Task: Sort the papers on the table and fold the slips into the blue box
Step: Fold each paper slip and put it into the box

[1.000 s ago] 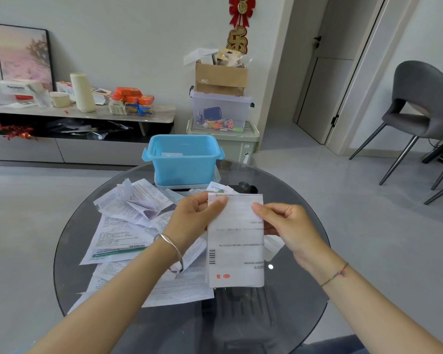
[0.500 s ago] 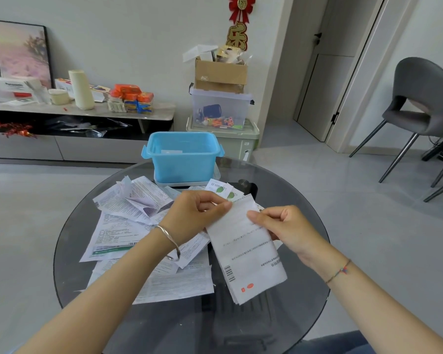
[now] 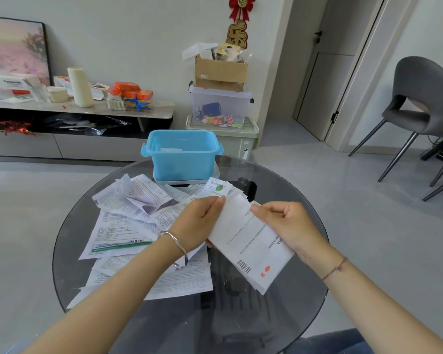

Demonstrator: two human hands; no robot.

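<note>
Two grips, left hand (image 3: 198, 223) and right hand (image 3: 284, 226) pinching slip (image 3: 251, 247) top, rest slanting below

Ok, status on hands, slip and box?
Left hand and right hand pinch white printed slip over round glass table. Blue plastic box open beyond paper pile. Nothing blocking.

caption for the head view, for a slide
Both hands, left and right, pinch a slip over the glass table, loose papers and the blue box beyond.
</note>
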